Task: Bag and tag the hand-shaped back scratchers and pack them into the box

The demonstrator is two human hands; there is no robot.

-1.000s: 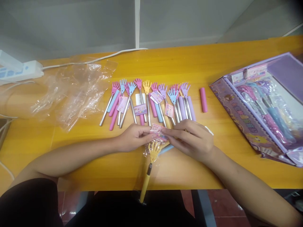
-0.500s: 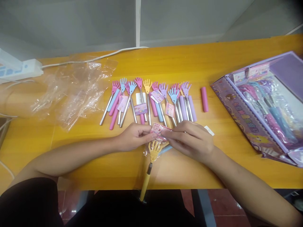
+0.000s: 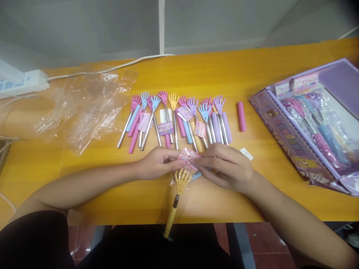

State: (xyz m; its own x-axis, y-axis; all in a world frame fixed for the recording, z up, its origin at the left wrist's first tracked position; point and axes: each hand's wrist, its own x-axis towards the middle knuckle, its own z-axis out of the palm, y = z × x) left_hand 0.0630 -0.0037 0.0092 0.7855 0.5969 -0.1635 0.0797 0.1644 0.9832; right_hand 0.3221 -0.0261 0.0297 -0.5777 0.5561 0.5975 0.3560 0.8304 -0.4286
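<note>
Between my two hands is the pink printed card top [image 3: 188, 154] of a clear plastic bag. A yellow back scratcher [image 3: 183, 180] hangs inside that bag, its hand-shaped head up and its yellow handle reaching past the table's near edge. My left hand [image 3: 159, 163] pinches the card's left side between thumb and fingers. With fingers bent together, my right hand [image 3: 228, 166] grips the card's right side. Just beyond lie several unwrapped back scratchers [image 3: 193, 106] with pink, blue, yellow and purple heads, some with small cards on them. Part of a blue handle [image 3: 196, 175] shows below my right fingers.
At the right stands an open purple box [image 3: 291, 138] holding bagged back scratchers. A loose pink tube [image 3: 241, 116] and a white tag [image 3: 246, 154] lie nearer. Crumpled clear bags [image 3: 95, 108] cover the left, beside a white power strip [image 3: 25, 83] and its cable.
The pink card has tilted slightly between my fingers, and more of its left face shows. My hands have barely moved, and the objects on the table lie as before.
</note>
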